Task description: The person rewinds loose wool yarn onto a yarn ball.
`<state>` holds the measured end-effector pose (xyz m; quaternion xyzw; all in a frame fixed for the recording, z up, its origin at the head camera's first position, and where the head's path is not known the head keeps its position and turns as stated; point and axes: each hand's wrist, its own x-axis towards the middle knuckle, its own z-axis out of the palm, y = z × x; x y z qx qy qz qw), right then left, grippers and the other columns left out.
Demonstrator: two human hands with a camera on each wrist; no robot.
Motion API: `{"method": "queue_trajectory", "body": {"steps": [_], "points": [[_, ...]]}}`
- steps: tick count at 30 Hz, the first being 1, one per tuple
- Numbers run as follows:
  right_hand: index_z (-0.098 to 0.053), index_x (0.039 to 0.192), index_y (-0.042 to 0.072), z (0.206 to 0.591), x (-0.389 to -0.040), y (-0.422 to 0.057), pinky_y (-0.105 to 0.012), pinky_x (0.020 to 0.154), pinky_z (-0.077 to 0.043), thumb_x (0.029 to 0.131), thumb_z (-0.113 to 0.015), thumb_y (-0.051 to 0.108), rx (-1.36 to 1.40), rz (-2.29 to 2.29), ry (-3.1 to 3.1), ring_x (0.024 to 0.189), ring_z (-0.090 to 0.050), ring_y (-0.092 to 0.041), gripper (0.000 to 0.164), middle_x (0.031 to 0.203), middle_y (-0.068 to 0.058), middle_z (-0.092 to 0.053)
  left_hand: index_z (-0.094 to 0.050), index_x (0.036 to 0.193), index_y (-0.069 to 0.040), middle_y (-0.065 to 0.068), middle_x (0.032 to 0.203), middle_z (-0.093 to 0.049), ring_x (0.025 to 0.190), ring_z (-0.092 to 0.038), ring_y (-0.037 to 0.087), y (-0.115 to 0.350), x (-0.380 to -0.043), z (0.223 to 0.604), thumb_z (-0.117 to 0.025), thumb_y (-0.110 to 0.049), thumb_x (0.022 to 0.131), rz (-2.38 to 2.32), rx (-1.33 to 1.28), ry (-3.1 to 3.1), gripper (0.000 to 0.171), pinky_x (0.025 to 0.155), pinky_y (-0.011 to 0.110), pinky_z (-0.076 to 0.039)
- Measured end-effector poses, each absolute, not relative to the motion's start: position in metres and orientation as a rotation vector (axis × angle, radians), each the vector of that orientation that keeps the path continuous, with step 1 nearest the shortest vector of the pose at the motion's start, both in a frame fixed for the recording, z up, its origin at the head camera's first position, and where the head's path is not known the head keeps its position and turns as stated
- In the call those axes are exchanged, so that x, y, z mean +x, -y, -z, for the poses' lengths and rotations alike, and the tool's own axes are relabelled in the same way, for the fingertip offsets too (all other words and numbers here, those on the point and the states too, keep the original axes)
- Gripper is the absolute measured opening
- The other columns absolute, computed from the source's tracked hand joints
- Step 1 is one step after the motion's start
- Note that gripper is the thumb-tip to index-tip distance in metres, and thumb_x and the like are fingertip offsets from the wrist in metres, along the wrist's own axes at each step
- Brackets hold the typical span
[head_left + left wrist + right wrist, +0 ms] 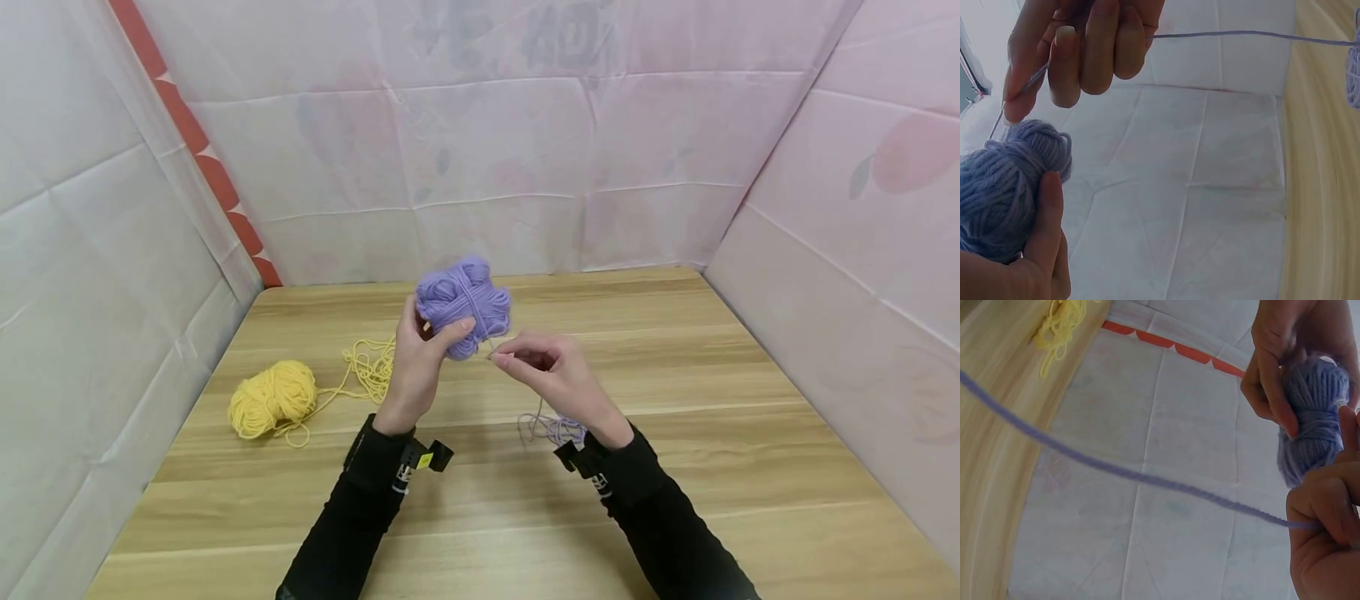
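Observation:
A purple ball of yarn [467,302] is held up above the table by my left hand [417,367], thumb across its near side and fingers behind. Just right of it, my right hand [555,375] pinches the purple strand between thumb and fingertips. In the left wrist view the strand [1247,33] runs from the ball through the right hand and on toward the table. Loose purple yarn [558,428] lies on the table below the right wrist, partly hidden by it. The right wrist view also shows the purple ball [1315,412] in the left hand's grip.
A yellow ball of yarn [273,398] rests at the table's left side. Its loose tangle [371,367] spreads toward the left hand, which hides part of it. Pale cloth walls [495,158] enclose the wooden table [675,500] at the back and both sides.

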<state>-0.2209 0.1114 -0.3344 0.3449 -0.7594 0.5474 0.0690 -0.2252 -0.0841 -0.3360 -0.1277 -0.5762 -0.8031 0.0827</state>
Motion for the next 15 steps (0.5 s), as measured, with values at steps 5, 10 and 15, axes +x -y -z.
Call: {"method": "queue_trajectory", "body": {"steps": [5, 10, 15], "points": [[-0.073, 0.099, 0.004, 0.339, -0.224, -0.11, -0.021, 0.051, -0.041, 0.091, -0.064, 0.005, 1.055, -1.673, 2.302, 0.057, -0.047, -0.005, 0.013, 0.082, -0.004, -0.066, -0.035, 0.138, -0.017, 0.007, 0.132, -0.047, 0.121, -0.052, 0.024, 0.084, -0.225, 0.335, -0.062, -0.003, 0.087, 2.49, -0.469, 1.626, 0.059, 0.097, 0.028, -0.051], [-0.072, 0.1, 0.001, 0.341, -0.228, -0.11, -0.021, 0.049, -0.04, 0.091, -0.063, 0.003, 1.084, -1.707, 2.289, 0.056, -0.045, -0.004, 0.013, 0.085, 0.004, -0.067, -0.035, 0.14, -0.017, 0.007, 0.133, -0.047, 0.123, -0.05, 0.022, 0.085, -0.225, 0.333, -0.058, 0.0, 0.088, 2.548, -0.578, 1.597, 0.059, 0.099, 0.028, -0.05], [-0.069, 0.108, -0.004, 0.341, -0.233, -0.115, -0.019, 0.053, -0.041, 0.092, -0.062, 0.003, 1.088, -1.779, 2.306, 0.06, -0.046, -0.001, 0.019, 0.09, 0.016, -0.069, -0.032, 0.142, -0.018, 0.005, 0.132, -0.048, 0.12, -0.051, 0.018, 0.088, -0.224, 0.332, -0.055, 0.002, 0.087, 2.596, -0.676, 1.613, 0.062, 0.098, 0.026, -0.049]]}}
